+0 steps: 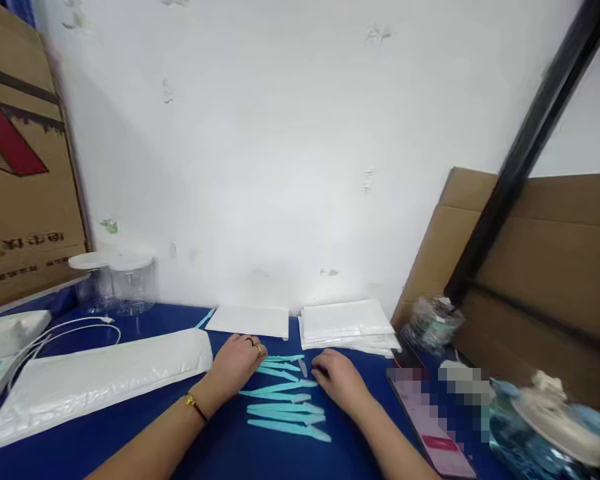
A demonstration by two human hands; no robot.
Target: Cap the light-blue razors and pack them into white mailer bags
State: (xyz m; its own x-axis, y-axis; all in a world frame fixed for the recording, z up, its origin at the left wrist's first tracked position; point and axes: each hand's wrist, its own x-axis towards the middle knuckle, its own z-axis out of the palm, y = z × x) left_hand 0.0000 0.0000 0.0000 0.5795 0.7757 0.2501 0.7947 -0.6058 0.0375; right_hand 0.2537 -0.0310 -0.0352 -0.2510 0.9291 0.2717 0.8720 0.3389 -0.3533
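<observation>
Several slim teal eyebrow razors (280, 408) with greyish, translucent tips lie in a loose column on the blue tabletop, tips towards the right. My left hand (240, 363), with rings and a bracelet, is at the upper left of the column. Its fingers are curled down on the left end of the uppermost razors, and its fingertips are partly hidden. To the right of the column rests my right hand (337, 380), its fingers loosely bent and a little apart, with nothing visible in them. A small grey piece (303, 367) lies between that hand and the upper razors.
Against the wall lie a white packet (250, 321) and a stack of white packets (347, 323). A long white padded mailer (105, 367) is at left, with clear lidded jars (133, 287) behind it. A phone (430, 420) and a teal glass container (545, 427) stand right.
</observation>
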